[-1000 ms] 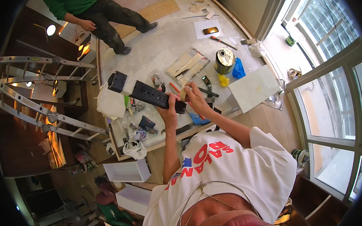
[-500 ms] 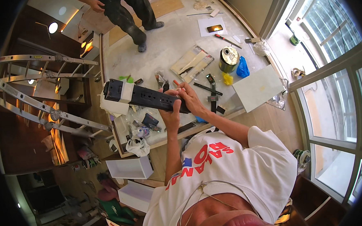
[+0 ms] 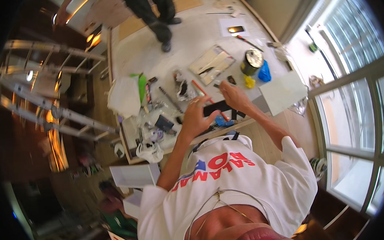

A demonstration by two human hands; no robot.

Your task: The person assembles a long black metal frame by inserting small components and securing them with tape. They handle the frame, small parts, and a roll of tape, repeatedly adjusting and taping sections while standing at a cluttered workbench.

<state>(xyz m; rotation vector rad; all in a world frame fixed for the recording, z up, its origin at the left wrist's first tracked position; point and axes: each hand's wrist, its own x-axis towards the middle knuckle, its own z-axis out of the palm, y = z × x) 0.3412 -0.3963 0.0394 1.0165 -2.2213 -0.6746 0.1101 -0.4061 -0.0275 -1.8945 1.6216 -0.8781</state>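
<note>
My left hand is over the near part of the work surface, thumb and fingers apart, at the left end of a long black bar. Farther right, my right hand reaches over the same bar, its fingers bent downward and blurred. Whether they touch anything I cannot tell. The bar lies between my hands, partly hidden by my right wrist. Close by are a red-orange stick, a crumpled blue plastic piece and a flat clear-wrapped pack.
A can stands beside a blue bag and a pale board. A phone lies farther back. A person in dark trousers stands at the far side. An aluminium ladder is at left, with white drawers below.
The black bar with its pale wrap, held up to the left before, is out of that place. My hands have moved apart; the right went further right. The standing person shifted slightly in view.
</note>
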